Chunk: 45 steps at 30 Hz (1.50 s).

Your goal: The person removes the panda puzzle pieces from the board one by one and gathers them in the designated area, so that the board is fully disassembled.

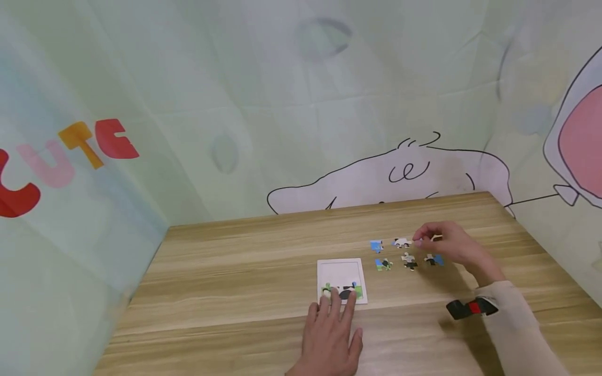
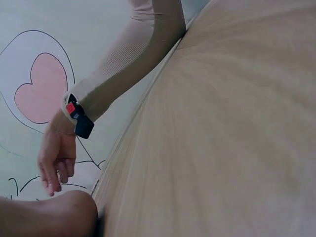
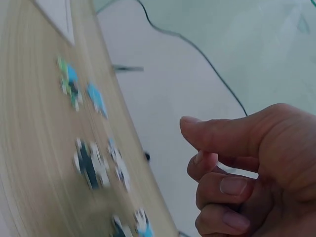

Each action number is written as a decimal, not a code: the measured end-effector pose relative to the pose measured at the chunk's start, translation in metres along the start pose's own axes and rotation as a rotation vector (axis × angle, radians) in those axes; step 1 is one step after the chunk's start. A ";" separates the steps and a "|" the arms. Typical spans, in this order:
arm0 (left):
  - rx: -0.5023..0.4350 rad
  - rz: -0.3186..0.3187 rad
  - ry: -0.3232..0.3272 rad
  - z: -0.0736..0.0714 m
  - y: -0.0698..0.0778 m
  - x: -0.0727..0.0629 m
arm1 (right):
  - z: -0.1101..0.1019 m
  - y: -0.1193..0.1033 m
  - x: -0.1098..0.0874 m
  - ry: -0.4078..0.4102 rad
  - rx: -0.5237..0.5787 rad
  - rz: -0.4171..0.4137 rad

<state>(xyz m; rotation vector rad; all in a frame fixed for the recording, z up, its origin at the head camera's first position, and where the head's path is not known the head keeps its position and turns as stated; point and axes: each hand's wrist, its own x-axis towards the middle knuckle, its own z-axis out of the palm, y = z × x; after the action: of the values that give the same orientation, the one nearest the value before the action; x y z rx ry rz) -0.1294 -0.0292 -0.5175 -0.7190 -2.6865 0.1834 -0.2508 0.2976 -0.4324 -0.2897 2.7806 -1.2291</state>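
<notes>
My left hand [image 1: 327,334] lies with its fingers spread on the lower edge of a white puzzle frame [image 1: 339,260]. Along the bottom of that frame sit joined pieces [image 1: 347,293] with green and black-and-white print, partly hidden by the fingers. Above the loose pieces at the right hovers my right hand [image 1: 447,241], its fingers loosely bent and nothing seen between thumb and forefinger. Nearest to it are a panda-face puzzle piece [image 1: 402,243] and a black, white and blue puzzle piece [image 1: 433,259]. In the right wrist view, another blue-and-white puzzle piece [image 3: 143,224] lies on the table.
Between frame and right hand lie a blue piece [image 1: 376,246], a green-and-blue piece [image 1: 383,265] and a black-and-white piece [image 1: 409,261]. The wooden table [image 1: 226,277] ends at a printed cloth backdrop [image 1: 235,125]. A black strap device [image 1: 470,308] is on the right wrist.
</notes>
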 end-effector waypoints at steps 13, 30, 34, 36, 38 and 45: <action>0.036 0.026 0.034 0.000 0.004 -0.002 | 0.093 -0.060 0.011 -0.101 0.026 -0.187; 0.034 0.004 -0.062 -0.009 0.007 -0.003 | 0.160 -0.086 0.019 -0.245 0.076 -0.178; 0.045 0.000 -0.029 -0.008 0.008 -0.003 | 0.161 -0.088 0.018 -0.242 0.094 -0.162; 0.048 -0.001 -0.022 -0.009 0.008 -0.003 | 0.161 -0.088 0.018 -0.243 0.102 -0.158; 0.049 -0.003 -0.025 -0.009 0.009 -0.003 | 0.161 -0.089 0.018 -0.246 0.117 -0.147; 0.045 -0.007 -0.057 -0.012 0.008 -0.003 | 0.163 -0.091 0.017 -0.226 0.172 -0.115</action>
<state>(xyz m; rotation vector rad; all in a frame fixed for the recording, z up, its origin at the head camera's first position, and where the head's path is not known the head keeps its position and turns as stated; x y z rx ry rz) -0.1185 -0.0237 -0.5090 -0.7013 -2.7291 0.2658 -0.2294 0.1158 -0.4750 -0.5435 2.4805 -1.3566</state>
